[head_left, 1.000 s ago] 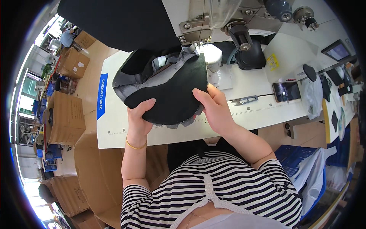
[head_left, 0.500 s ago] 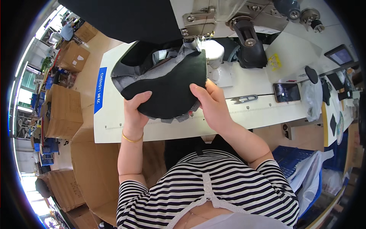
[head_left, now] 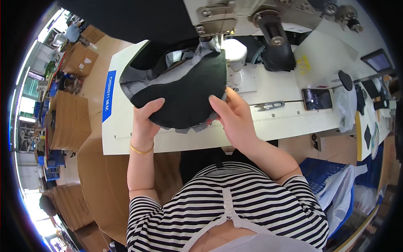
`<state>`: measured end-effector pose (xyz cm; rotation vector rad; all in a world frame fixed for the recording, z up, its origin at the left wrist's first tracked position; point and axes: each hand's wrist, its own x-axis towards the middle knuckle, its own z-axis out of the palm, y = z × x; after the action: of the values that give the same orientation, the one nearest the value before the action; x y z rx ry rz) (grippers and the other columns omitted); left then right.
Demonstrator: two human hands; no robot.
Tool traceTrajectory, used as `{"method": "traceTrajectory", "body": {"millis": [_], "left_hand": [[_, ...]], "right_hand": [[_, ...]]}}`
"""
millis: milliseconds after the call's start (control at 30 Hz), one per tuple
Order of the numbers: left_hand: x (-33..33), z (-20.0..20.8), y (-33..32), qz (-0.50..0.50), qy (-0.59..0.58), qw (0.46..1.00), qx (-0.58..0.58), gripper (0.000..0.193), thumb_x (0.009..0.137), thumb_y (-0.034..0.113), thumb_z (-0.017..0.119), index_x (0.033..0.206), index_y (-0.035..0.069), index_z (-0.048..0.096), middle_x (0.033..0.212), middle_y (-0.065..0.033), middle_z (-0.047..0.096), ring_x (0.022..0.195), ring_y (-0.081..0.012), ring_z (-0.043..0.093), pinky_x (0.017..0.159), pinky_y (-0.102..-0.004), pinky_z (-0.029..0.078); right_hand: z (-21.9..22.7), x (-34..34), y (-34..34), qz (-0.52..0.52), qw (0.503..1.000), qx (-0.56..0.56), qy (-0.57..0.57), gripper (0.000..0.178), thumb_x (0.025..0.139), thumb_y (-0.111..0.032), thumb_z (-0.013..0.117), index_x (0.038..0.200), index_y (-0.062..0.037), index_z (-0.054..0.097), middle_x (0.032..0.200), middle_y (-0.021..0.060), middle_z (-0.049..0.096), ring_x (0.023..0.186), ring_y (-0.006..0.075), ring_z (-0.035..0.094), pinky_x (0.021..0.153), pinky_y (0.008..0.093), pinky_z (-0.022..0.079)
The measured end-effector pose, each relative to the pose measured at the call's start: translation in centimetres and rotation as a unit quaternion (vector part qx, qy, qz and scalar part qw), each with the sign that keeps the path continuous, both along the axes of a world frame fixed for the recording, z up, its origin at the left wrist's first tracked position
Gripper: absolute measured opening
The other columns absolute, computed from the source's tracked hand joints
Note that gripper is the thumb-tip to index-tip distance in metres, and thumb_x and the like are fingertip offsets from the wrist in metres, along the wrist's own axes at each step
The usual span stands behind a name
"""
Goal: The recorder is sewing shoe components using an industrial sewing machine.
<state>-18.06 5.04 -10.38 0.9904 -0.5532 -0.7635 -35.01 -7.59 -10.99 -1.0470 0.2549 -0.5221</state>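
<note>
Both hands grip a curved black fabric piece (head_left: 181, 98) with grey lining and a notched grey lower edge. On its lower left side is my left hand (head_left: 145, 119), thumb on top and the other fingers hidden underneath. My right hand (head_left: 236, 119) pinches the right edge, with its thumb on the black face. The piece's upper right corner lies at the presser foot (head_left: 208, 44) of a sewing machine (head_left: 289, 9). Behind the black panel, the rest of the piece stands up in folds, partly hidden.
The white machine table (head_left: 168, 145) carries a ruler strip along its front. Thread snips (head_left: 269, 106) and a phone (head_left: 317, 99) lie to the right. A large cardboard box (head_left: 98, 180) stands at lower left, and a blue crate (head_left: 312, 170) at lower right.
The fabric and both hands sit very slightly higher and further left in the picture, as does the table. The grip looks the same.
</note>
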Motion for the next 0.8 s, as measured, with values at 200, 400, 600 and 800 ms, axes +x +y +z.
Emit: {"method": "traceTrajectory", "body": {"millis": [200, 400, 600, 800], "left_hand": [[0.7, -0.4, 0.4, -0.103, -0.057, 0.993, -0.015, 0.046, 0.073, 0.002, 0.064, 0.117, -0.006, 0.054, 0.113, -0.0149, 0.062, 0.103, -0.0243, 0.062, 0.090, -0.0339, 0.049], [0.8, 0.4, -0.3, -0.110, -0.073, 0.991, -0.008, 0.045, 0.073, -0.003, 0.061, 0.117, -0.007, 0.053, 0.110, -0.0159, 0.062, 0.099, -0.0252, 0.063, 0.083, -0.0337, 0.053], [0.3, 1.1, -1.2, -0.104, -0.088, 0.991, -0.018, 0.036, 0.077, -0.003, 0.055, 0.113, -0.009, 0.052, 0.101, -0.0181, 0.062, 0.079, -0.0254, 0.066, 0.053, -0.0333, 0.055], [-0.1, 1.2, -1.9, -0.087, -0.093, 0.992, -0.021, 0.034, 0.079, -0.005, 0.053, 0.113, -0.008, 0.052, 0.101, -0.0170, 0.063, 0.079, -0.0236, 0.065, 0.053, -0.0330, 0.055]], "right_hand": [[-0.7, -0.2, 0.7, -0.003, 0.997, 0.048, -0.063, 0.025, 0.098, -0.018, 0.047, 0.112, 0.0022, 0.052, 0.091, 0.0054, 0.062, 0.075, 0.0110, 0.061, 0.064, 0.0252, 0.052], [-0.6, 0.4, -0.5, 0.006, 0.999, 0.007, -0.045, 0.026, 0.099, -0.020, 0.045, 0.106, 0.0039, 0.052, 0.093, 0.0115, 0.063, 0.077, 0.0174, 0.064, 0.068, 0.0310, 0.054], [-0.3, 1.1, -1.5, 0.001, 0.999, 0.003, -0.036, 0.026, 0.098, -0.021, 0.045, 0.104, 0.0038, 0.052, 0.088, 0.0127, 0.064, 0.071, 0.0181, 0.064, 0.066, 0.0305, 0.054], [-0.2, 1.7, -2.5, -0.004, 0.999, -0.003, -0.044, 0.026, 0.098, -0.021, 0.045, 0.098, 0.0034, 0.055, 0.088, 0.0122, 0.064, 0.071, 0.0171, 0.064, 0.064, 0.0287, 0.054]]}}
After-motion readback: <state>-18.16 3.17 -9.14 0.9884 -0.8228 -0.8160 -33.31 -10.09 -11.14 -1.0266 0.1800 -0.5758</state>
